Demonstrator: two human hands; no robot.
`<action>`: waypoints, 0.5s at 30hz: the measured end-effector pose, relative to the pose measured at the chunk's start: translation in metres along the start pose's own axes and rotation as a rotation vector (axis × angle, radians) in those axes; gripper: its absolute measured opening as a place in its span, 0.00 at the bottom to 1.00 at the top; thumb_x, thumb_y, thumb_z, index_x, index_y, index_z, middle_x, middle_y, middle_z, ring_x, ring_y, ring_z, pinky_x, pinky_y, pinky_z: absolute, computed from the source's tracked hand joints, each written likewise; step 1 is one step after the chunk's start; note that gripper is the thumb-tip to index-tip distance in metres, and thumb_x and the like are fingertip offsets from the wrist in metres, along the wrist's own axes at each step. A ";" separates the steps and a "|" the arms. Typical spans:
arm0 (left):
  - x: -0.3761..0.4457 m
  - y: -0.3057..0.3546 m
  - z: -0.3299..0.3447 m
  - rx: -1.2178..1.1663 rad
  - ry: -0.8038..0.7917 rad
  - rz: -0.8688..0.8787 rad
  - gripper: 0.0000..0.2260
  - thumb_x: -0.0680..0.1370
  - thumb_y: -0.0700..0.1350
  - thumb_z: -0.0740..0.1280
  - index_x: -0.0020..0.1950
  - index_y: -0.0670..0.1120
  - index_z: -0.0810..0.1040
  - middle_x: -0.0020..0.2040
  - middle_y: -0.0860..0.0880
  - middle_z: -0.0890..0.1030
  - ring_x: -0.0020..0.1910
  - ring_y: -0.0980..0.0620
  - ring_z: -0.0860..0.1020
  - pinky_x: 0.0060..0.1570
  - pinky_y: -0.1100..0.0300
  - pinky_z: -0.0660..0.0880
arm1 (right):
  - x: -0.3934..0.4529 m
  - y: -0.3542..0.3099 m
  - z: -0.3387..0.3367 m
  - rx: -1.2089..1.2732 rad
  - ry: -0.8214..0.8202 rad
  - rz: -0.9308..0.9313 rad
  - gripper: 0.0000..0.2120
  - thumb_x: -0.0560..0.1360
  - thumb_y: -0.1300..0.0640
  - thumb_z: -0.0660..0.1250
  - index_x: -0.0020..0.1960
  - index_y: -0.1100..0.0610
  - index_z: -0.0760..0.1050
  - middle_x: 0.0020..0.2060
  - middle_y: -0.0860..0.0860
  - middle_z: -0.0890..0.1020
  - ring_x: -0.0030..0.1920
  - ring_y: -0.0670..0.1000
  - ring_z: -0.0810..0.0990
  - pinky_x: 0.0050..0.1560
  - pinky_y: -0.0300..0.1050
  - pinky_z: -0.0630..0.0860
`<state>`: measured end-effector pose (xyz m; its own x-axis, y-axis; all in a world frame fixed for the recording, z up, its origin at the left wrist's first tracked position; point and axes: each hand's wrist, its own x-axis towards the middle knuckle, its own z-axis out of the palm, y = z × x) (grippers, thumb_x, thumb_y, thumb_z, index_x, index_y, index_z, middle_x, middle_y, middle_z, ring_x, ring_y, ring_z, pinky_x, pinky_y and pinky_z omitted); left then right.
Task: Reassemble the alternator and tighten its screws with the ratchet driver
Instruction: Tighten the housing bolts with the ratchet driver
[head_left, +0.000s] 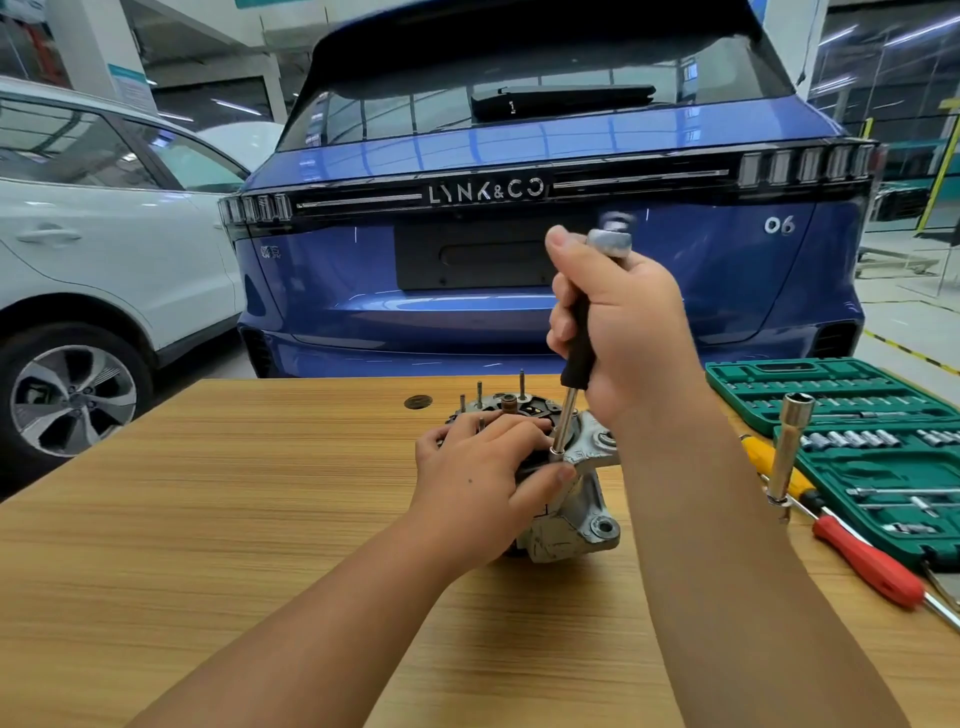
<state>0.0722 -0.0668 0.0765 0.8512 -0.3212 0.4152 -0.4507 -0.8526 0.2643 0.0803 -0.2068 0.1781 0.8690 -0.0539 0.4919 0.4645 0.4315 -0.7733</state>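
The alternator (563, 488) sits just right of centre in the frame, on the wooden worktop (208, 519), with its open end facing up and several thin studs standing out of the top. The left hand (483, 483) lies over its near-left side, fingers curled around the housing, thumb tip just beside the driver's socket. The right hand (623, 322) is above it, its grip clamped around the black handle of the ratchet driver (576, 338). The driver stands nearly upright, tilted slightly: silver cap at the top, shaft running down and a little left to a socket seated at the alternator's upper rim. So the fastener lies straight below the right hand, along the tool's long axis, and turning likely depends on keeping that axis in line. A green socket case (857, 441) and a red-handled screwdriver (867, 561) lie at the right.
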 end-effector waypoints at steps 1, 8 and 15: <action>0.000 -0.001 0.000 0.005 -0.002 0.001 0.18 0.72 0.72 0.45 0.50 0.67 0.68 0.68 0.71 0.70 0.71 0.60 0.59 0.60 0.57 0.47 | 0.000 -0.002 -0.003 0.083 -0.083 0.047 0.04 0.79 0.58 0.69 0.52 0.56 0.76 0.33 0.49 0.78 0.29 0.47 0.71 0.32 0.41 0.70; -0.001 0.001 0.002 0.018 0.012 0.000 0.15 0.74 0.72 0.44 0.49 0.68 0.64 0.67 0.69 0.71 0.71 0.58 0.60 0.61 0.54 0.48 | -0.004 0.009 0.002 -0.039 -0.292 -0.223 0.20 0.80 0.65 0.64 0.66 0.46 0.73 0.43 0.54 0.79 0.33 0.50 0.73 0.32 0.43 0.73; -0.001 0.000 0.004 0.006 0.041 0.007 0.14 0.74 0.71 0.45 0.48 0.68 0.65 0.65 0.71 0.71 0.70 0.59 0.61 0.58 0.56 0.48 | -0.003 0.004 -0.001 0.180 -0.345 -0.066 0.18 0.75 0.54 0.56 0.60 0.51 0.77 0.44 0.57 0.73 0.32 0.51 0.72 0.31 0.43 0.66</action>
<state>0.0720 -0.0682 0.0727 0.8361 -0.3099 0.4526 -0.4549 -0.8528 0.2565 0.0795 -0.2055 0.1726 0.7156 0.2059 0.6675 0.4537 0.5896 -0.6683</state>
